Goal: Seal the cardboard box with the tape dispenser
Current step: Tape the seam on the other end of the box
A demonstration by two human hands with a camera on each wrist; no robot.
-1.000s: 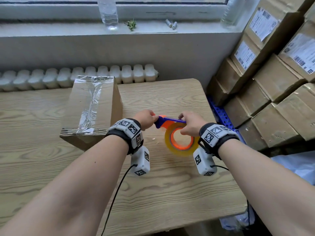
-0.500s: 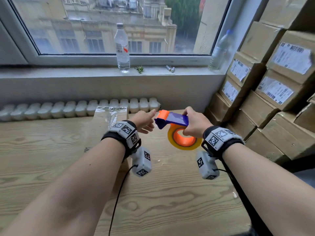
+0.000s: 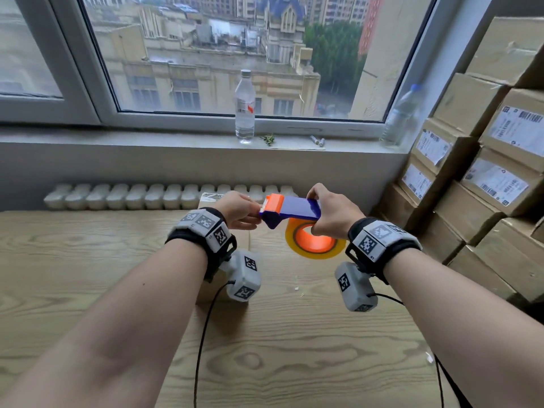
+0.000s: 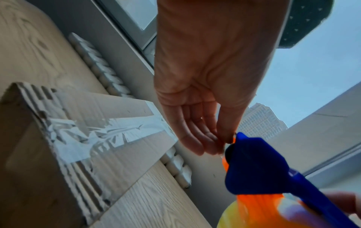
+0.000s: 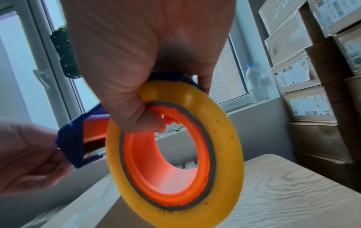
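I hold a blue and orange tape dispenser [image 3: 290, 209] with a yellow tape roll [image 3: 315, 248] in the air over the wooden table [image 3: 294, 348]. My right hand [image 3: 318, 213] grips it from above, thumb hooked into the orange core [image 5: 171, 162]. My left hand [image 3: 253, 213] pinches its orange front end, fingertips [image 4: 220, 145] meeting at the blue nose [image 4: 254, 169]. The cardboard box [image 4: 78, 138], with wrinkled clear tape along its top, stands on the table below and left of my left hand. In the head view my left wrist hides most of the box [image 3: 210, 198].
Stacked cardboard boxes with labels [image 3: 485, 172] fill the right side beside the table. A radiator [image 3: 147, 195] runs behind the table's far edge. Two water bottles [image 3: 244, 107] [image 3: 403, 116] stand on the window sill. Cables hang from both wrists.
Both hands have lifted the dispenser higher above the table. The head view has tilted up toward the window, and the box is now mostly hidden behind my left wrist.
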